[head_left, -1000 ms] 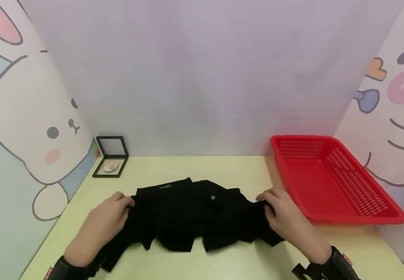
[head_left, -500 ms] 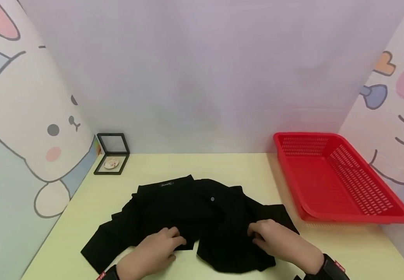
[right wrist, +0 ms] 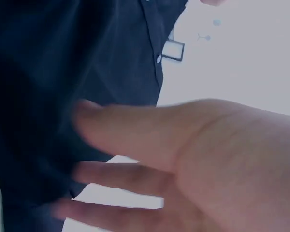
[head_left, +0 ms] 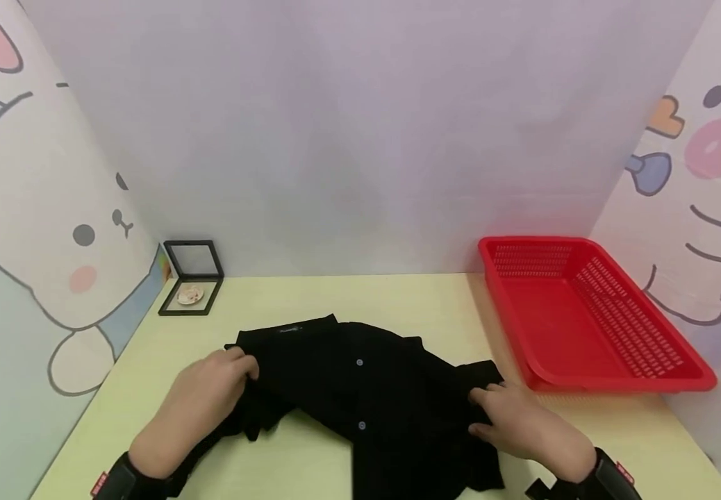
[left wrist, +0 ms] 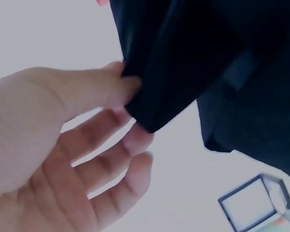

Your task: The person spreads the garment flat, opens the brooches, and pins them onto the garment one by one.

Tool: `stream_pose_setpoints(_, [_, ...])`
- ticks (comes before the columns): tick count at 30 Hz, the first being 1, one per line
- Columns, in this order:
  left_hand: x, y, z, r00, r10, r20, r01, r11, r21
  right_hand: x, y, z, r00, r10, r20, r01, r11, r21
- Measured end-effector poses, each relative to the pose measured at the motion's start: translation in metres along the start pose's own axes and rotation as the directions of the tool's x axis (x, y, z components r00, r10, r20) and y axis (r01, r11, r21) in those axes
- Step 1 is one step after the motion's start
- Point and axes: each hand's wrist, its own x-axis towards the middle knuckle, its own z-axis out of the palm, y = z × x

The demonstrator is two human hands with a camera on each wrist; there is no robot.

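Observation:
A black button-up shirt (head_left: 392, 410) lies spread on the table, collar toward the back wall, with its right front panel reaching the near edge of the head view. At its left shoulder my left hand (head_left: 204, 389) pinches the cloth; the left wrist view shows the left thumb (left wrist: 96, 89) pressing the fabric edge against a finger, the other fingers loose below. Over the sleeve on the right is my right hand (head_left: 526, 423). Its thumb (right wrist: 130, 128) and fingers look straight and apart in the blurred right wrist view, against the dark cloth.
A red plastic basket (head_left: 529, 375) stands at the right, close to the right hand. Near the back left corner of the pale yellow table (head_left: 398, 295) sits an open black-framed case (head_left: 188, 278) with a small round item in it. Walls with cartoon prints border the sides.
The left hand moved from the shirt's near edge back up to its left shoulder and took hold. The right hand shifted outward to the right sleeve. The right front panel now stretches nearer.

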Motion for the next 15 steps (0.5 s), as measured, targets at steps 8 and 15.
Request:
stream_pose_setpoints(8, [-0.004,0.012,0.025,0.959,-0.082,0.273,0.109,0.99,-0.084,-0.002,-0.03,0.024,0.978,-0.205,0.032,0.198,0.967,0.159])
stream_pose_setpoints(15, [-0.011,0.017,0.056,0.958,-0.084,0.275,0.093,0.995,-0.023,-0.001,-0.042,0.045,0.976,-0.199,0.088,0.19,0.976,0.103])
